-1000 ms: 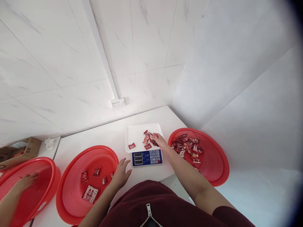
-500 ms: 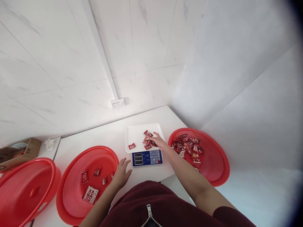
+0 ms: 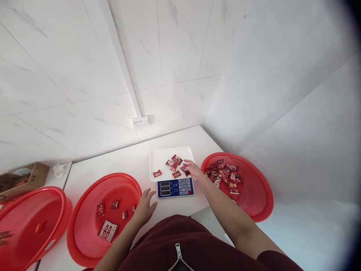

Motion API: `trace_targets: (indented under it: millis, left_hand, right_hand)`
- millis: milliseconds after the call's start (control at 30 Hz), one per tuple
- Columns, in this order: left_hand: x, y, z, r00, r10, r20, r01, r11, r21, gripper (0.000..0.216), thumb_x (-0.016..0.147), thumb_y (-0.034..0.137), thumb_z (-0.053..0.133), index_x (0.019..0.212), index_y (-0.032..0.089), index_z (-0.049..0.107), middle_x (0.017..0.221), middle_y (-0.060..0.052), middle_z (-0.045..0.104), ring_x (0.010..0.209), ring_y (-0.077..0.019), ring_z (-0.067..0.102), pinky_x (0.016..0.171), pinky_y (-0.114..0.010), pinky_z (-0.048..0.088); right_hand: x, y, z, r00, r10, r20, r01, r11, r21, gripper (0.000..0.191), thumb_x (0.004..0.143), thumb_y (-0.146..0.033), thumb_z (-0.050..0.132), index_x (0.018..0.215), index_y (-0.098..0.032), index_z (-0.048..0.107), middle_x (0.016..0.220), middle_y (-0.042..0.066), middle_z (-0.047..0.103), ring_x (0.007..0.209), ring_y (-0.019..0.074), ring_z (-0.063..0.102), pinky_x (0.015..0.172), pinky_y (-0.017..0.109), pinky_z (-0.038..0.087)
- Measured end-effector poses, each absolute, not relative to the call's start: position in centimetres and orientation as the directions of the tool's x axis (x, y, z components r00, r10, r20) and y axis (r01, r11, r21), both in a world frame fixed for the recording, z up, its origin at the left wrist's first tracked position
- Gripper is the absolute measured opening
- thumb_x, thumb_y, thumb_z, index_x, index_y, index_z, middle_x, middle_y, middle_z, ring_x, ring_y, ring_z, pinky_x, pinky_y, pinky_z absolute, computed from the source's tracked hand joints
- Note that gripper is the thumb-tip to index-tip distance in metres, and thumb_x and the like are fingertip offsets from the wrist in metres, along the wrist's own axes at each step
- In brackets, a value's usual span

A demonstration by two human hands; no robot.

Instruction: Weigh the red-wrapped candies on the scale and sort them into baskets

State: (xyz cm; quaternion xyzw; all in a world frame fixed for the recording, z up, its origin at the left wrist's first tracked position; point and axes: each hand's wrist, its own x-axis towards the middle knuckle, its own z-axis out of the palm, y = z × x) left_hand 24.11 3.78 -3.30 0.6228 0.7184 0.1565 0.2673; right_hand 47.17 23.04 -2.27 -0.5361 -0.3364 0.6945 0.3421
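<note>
My right hand (image 3: 194,171) is at the right edge of a white scale tray (image 3: 159,160), its fingers closed around a red wrapped candy (image 3: 184,169). To its left several more red candies (image 3: 176,159) lie loosely grouped on the tray, with a single candy (image 3: 157,173) apart near the front left corner. Under the tray's front edge shows the scale's blue panel (image 3: 175,188) with keys and displays. My left hand (image 3: 146,205), open with fingers spread, hovers between the scale and the middle red basket (image 3: 84,203), holding nothing.
In the middle basket lie several candies and a square red-and-white packet (image 3: 107,230). The right basket (image 3: 258,188) holds a heap of candies. Another person's hand (image 3: 4,238) reaches into the left basket (image 3: 53,192). A cardboard box (image 3: 41,176) and crumpled tissue (image 3: 58,170) stand behind.
My right hand has drawn slightly right and closed on a candy; the pile on the tray has spread apart. My left hand stays put. Another person's hand has appeared at the left edge.
</note>
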Motion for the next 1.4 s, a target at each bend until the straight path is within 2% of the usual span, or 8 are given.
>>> trace_targets:
  millis: [167, 300, 533, 733, 867, 1067, 1233, 1400]
  left_hand:
    - [24.3, 3.8, -3.6, -0.070, 0.976, -0.207, 0.807, 0.177, 0.563, 0.042, 0.077, 0.023, 0.050, 0.119, 0.020, 0.052, 0.137, -0.011, 0.042, 0.129, -0.0249, 0.034, 0.105, -0.044, 0.029]
    - [24.3, 5.3, -3.4, -0.035, 0.986, -0.165, 0.821, 0.122, 0.557, 0.041, 0.079, 0.023, 0.048, 0.119, 0.020, 0.051, 0.136, -0.011, 0.042, 0.129, -0.0245, 0.034, 0.105, -0.044, 0.029]
    - [24.6, 10.1, -3.1, 0.019, 0.987, -0.160, 0.880, 0.059, 0.471, 0.044, 0.082, 0.031, 0.044, 0.124, 0.018, 0.047, 0.140, -0.012, 0.038, 0.134, -0.0271, 0.024, 0.106, -0.046, 0.027]
    - [25.2, 13.0, -2.9, 0.106, 0.961, -0.256, 0.901, 0.016, 0.433, 0.053, 0.085, 0.039, 0.040, 0.130, 0.009, 0.041, 0.142, -0.017, 0.035, 0.134, -0.0279, 0.023, 0.108, -0.043, 0.022]
    - [26.7, 15.1, -2.7, 0.178, 0.949, -0.260, 0.895, -0.046, 0.444, 0.057, 0.086, 0.042, 0.039, 0.132, 0.010, 0.038, 0.143, -0.017, 0.032, 0.135, -0.0275, 0.021, 0.108, -0.043, 0.020]
    - [29.4, 16.3, -2.3, 0.223, 0.948, -0.226, 0.871, -0.089, 0.484, 0.054, 0.085, 0.041, 0.042, 0.131, 0.012, 0.040, 0.142, -0.017, 0.033, 0.134, -0.0286, 0.022, 0.108, -0.045, 0.021]
    - [29.5, 12.7, -2.8, 0.264, 0.947, -0.185, 0.831, -0.126, 0.541, 0.046, 0.086, 0.037, 0.042, 0.126, 0.015, 0.047, 0.139, -0.014, 0.040, 0.133, -0.0266, 0.027, 0.107, -0.044, 0.026]
    - [28.2, 8.4, -3.6, 0.288, 0.945, -0.153, 0.810, -0.155, 0.565, 0.038, 0.084, 0.030, 0.046, 0.118, 0.017, 0.054, 0.133, -0.012, 0.047, 0.130, -0.0261, 0.033, 0.105, -0.046, 0.030]
  right_hand:
    - [48.1, 22.9, -1.7, -0.245, 0.878, -0.411, -0.190, -0.459, -0.868, 0.060, 0.061, -0.013, 0.063, 0.117, -0.032, 0.049, 0.127, 0.003, 0.050, 0.104, 0.0179, 0.056, 0.073, 0.028, 0.050]
    - [48.5, 22.7, -1.4, -0.149, 0.928, -0.340, -0.139, -0.360, -0.923, 0.056, 0.063, -0.019, 0.066, 0.116, -0.032, 0.051, 0.130, 0.004, 0.050, 0.123, 0.0201, 0.041, 0.090, 0.034, 0.042]
    - [53.6, 19.1, -1.9, 0.033, 0.964, -0.264, -0.118, -0.258, -0.959, 0.038, 0.064, -0.029, 0.067, 0.101, -0.024, 0.061, 0.106, 0.006, 0.063, 0.098, 0.0203, 0.058, 0.075, 0.029, 0.049]
    - [59.3, 15.7, -2.1, 0.206, 0.928, -0.312, -0.154, -0.284, -0.946, 0.038, 0.061, -0.033, 0.070, 0.097, -0.024, 0.062, 0.093, 0.004, 0.066, 0.080, 0.0190, 0.063, 0.065, 0.029, 0.053]
    - [60.6, 14.5, -2.5, 0.286, 0.894, -0.344, -0.190, -0.299, -0.935, 0.037, 0.058, -0.033, 0.072, 0.092, -0.023, 0.063, 0.086, 0.002, 0.067, 0.076, 0.0183, 0.063, 0.064, 0.029, 0.053]
    - [59.7, 13.5, -2.1, 0.224, 0.903, -0.366, -0.144, -0.341, -0.929, 0.037, 0.060, -0.034, 0.070, 0.094, -0.024, 0.063, 0.085, 0.003, 0.067, 0.079, 0.0212, 0.064, 0.065, 0.032, 0.053]
    - [59.0, 12.8, -2.5, 0.141, 0.937, -0.319, 0.087, -0.332, -0.939, 0.032, 0.064, -0.034, 0.063, 0.093, -0.021, 0.062, 0.089, 0.005, 0.068, 0.086, 0.0216, 0.062, 0.072, 0.032, 0.051]
    - [56.8, 12.5, -3.6, 0.013, 0.967, -0.254, 0.318, -0.244, -0.916, 0.030, 0.070, -0.029, 0.055, 0.097, -0.017, 0.061, 0.085, 0.004, 0.067, 0.079, 0.0187, 0.063, 0.074, 0.033, 0.050]
